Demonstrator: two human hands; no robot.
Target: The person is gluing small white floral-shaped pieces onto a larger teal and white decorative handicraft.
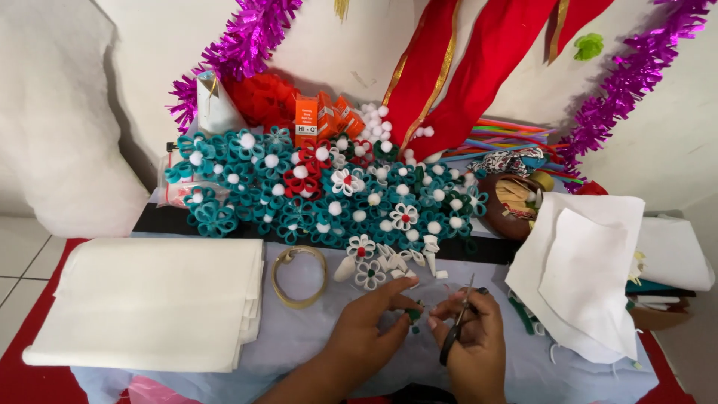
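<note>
— What lies on the left of the bench (314,340)?

— A stack of white sheets (153,299), and just right of it a tape ring (299,276) lying flat. Behind them, a heap of teal and white flowers (321,194).

— And the hands?

— The left hand (370,322) pinches a small green piece (413,315), fingers (400,301) closed on it. The piece sits between the two hands, touching the left, just left of the right hand's fingertips.

— The right hand (473,338)?

— Wrapped around scissors (458,323), fingers clamped on the handles. The blades run up and slightly right, tips away from the person, and look together or nearly so. The left hand is nearer the piece.

— Further right?

— Loose white sheets (587,273) and a brown bowl (507,213).
</note>
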